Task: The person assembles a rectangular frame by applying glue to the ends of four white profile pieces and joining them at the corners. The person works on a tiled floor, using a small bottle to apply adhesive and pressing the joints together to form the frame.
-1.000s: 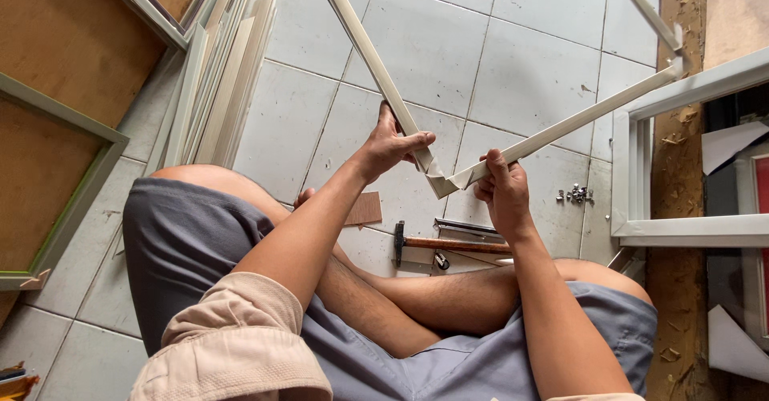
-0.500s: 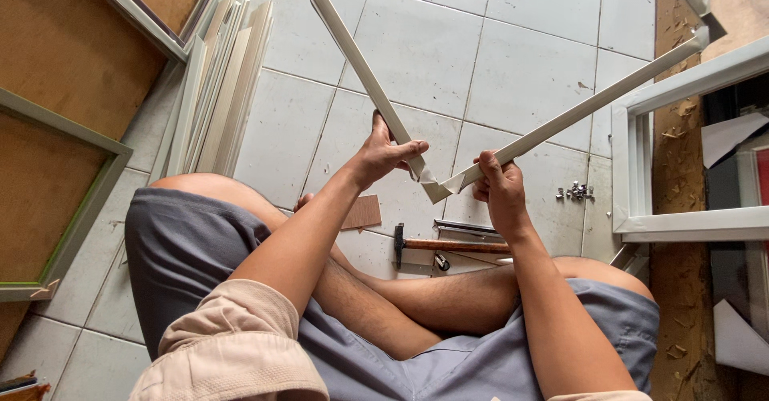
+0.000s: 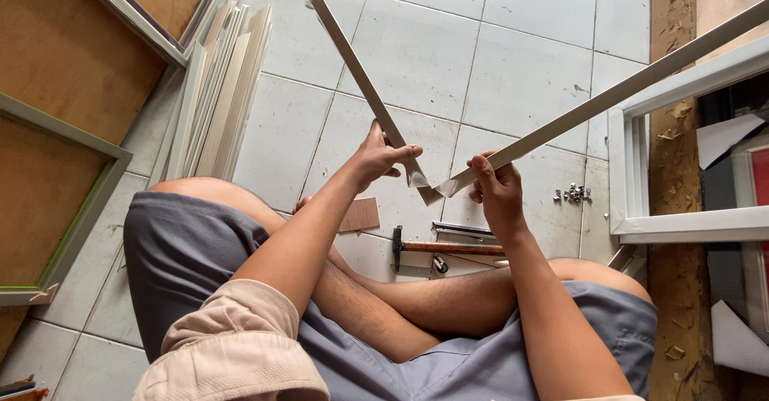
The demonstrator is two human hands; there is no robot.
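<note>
I sit cross-legged on a white tiled floor (image 3: 497, 56). My left hand (image 3: 378, 157) grips a long pale frame strip (image 3: 356, 72) that runs up and to the left. My right hand (image 3: 497, 189) grips a second pale strip (image 3: 609, 96) that runs up and to the right. The two mitred ends meet in a V-shaped corner joint (image 3: 431, 189) between my hands, held above the floor. Below the joint a hammer (image 3: 448, 247) with a wooden handle lies on the tiles in front of my legs.
A bundle of pale strips (image 3: 220, 96) lies on the floor at left, beside brown boards in grey-green frames (image 3: 64, 233). A small brown board piece (image 3: 359, 215) and several small metal fasteners (image 3: 573, 194) lie on the tiles. A white frame (image 3: 641, 225) stands at right.
Both hands have stayed on the strips at the joint. The far ends of the strips have swung upward and outward in view, and the corner sits slightly lower.
</note>
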